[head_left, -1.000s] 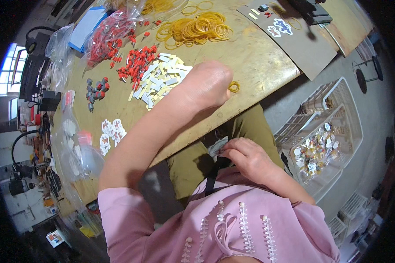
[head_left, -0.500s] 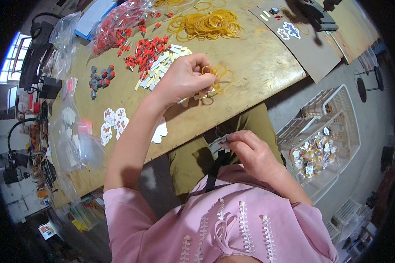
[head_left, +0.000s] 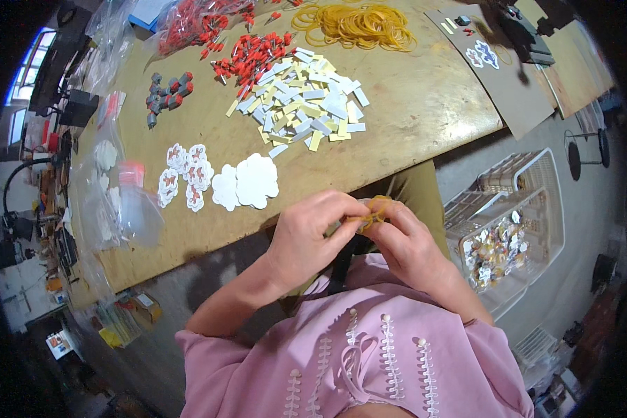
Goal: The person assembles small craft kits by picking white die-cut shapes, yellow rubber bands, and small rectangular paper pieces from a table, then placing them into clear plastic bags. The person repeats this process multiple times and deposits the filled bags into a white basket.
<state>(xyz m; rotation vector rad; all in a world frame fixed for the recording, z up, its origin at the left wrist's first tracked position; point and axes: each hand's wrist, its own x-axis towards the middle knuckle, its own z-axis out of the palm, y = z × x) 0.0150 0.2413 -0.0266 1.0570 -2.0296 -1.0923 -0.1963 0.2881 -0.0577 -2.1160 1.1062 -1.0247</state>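
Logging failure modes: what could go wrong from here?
1. The yellow rubber bands, held between the left hand and right hand beyond the edge of the table, could slip and fall.
2. The white scalloped cards lie near the table's near edge, close to the left hand; a brush might knock them off.
3. The red-tipped pieces meet the white and yellow strips, so the piles might mix.

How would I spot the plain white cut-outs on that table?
Start at the wooden table and find its near edge by the person's left hand. Just beyond and left of that hand lie the wavy-edged white cut-outs. Unlike the printed cut-outs to their left, these show no picture.
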